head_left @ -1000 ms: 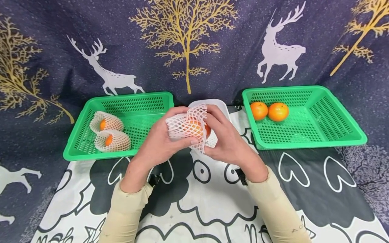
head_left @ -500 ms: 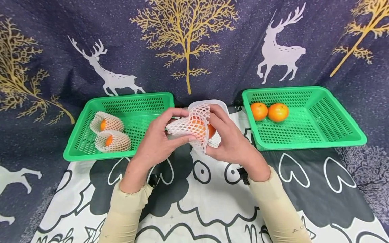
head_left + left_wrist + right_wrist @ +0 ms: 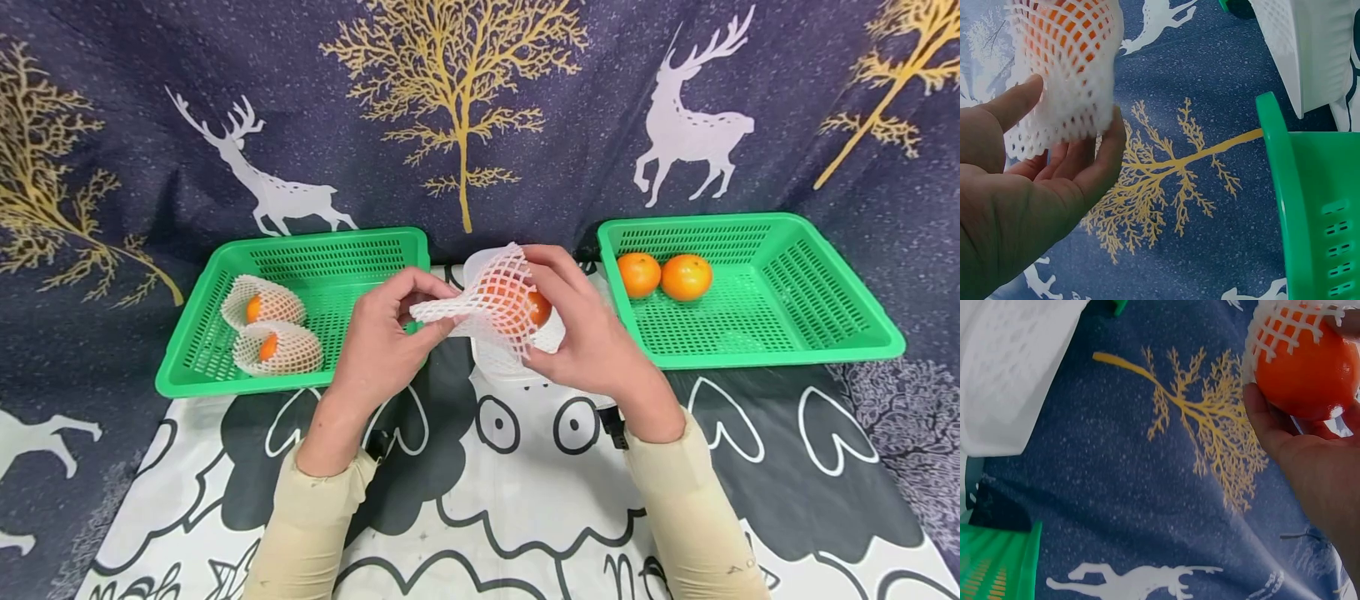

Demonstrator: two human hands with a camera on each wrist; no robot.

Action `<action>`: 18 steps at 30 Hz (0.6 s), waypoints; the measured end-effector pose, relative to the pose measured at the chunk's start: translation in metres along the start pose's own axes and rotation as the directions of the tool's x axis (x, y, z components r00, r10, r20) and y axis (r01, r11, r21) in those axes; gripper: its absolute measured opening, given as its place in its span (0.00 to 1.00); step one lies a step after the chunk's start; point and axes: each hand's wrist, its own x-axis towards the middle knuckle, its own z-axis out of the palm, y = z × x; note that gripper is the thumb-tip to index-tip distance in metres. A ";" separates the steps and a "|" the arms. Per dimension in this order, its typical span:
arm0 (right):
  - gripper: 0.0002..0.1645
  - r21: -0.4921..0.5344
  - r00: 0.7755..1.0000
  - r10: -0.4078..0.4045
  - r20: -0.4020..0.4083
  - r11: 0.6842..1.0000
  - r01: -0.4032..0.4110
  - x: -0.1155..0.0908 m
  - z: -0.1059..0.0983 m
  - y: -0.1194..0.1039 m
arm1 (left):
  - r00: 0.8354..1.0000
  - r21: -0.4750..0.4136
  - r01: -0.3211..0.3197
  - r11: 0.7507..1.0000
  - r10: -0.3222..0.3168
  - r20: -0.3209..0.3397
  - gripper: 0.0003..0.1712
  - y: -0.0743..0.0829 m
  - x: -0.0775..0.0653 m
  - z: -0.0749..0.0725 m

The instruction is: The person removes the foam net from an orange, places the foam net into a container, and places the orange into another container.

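Note:
A white foam net sleeve is stretched over an orange in mid-air, above a white tray. In the head view my left hand pinches the sleeve's gathered tail between thumb and fingers. My right hand grips the orange and the sleeve's wide rim from the right. Part of the orange's bare skin shows on that side; the right wrist view shows the orange sticking out of the mesh. Through the net in the left wrist view, orange skin appears at the top.
A green basket at the left holds two net-covered oranges. Another green basket on the right has two bare oranges. Between them stands the white tray, partly hidden by the hands. A patterned cloth hangs behind.
My right hand and the orange have moved right, away from the left hand. The sleeve's left end has narrowed into a tail between my left fingers.

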 end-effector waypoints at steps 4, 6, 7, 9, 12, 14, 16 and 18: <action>0.44 0.000 0.999 0.014 -0.031 1.000 -0.014 0.001 -0.010 -0.003 | 1.000 -0.002 -0.008 1.000 0.008 -0.019 0.14 -0.009 0.001 0.001; 0.44 0.007 0.999 0.019 -0.046 1.000 -0.018 0.003 -0.015 -0.010 | 1.000 0.013 -0.004 1.000 0.005 -0.027 0.15 -0.010 0.002 0.001; 0.43 0.008 0.998 0.020 -0.054 1.000 -0.020 0.004 -0.018 -0.014 | 1.000 0.022 -0.001 1.000 0.002 -0.030 0.15 -0.011 0.002 0.001; 0.44 0.000 0.997 0.025 -0.066 1.000 -0.025 0.003 -0.021 -0.014 | 0.999 0.038 0.012 0.999 -0.011 -0.036 0.16 -0.007 0.002 0.002; 0.44 -0.027 0.996 0.029 -0.085 0.999 -0.032 0.001 -0.022 -0.007 | 0.999 0.051 0.022 0.998 -0.020 -0.038 0.16 -0.008 0.002 0.003; 0.44 -0.042 0.995 0.024 -0.094 0.999 -0.028 0.000 -0.023 -0.002 | 0.999 0.049 0.019 0.999 -0.018 -0.036 0.15 -0.009 0.003 0.004; 0.43 -0.045 0.994 0.018 -0.104 0.999 -0.023 0.002 -0.027 -0.007 | 0.999 0.050 0.007 0.999 -0.005 -0.032 0.15 -0.015 0.004 0.005; 0.42 -0.045 0.993 0.009 -0.114 0.999 -0.015 0.005 -0.030 -0.014 | 1.000 0.045 0.000 0.999 0.002 -0.029 0.14 -0.017 0.005 0.006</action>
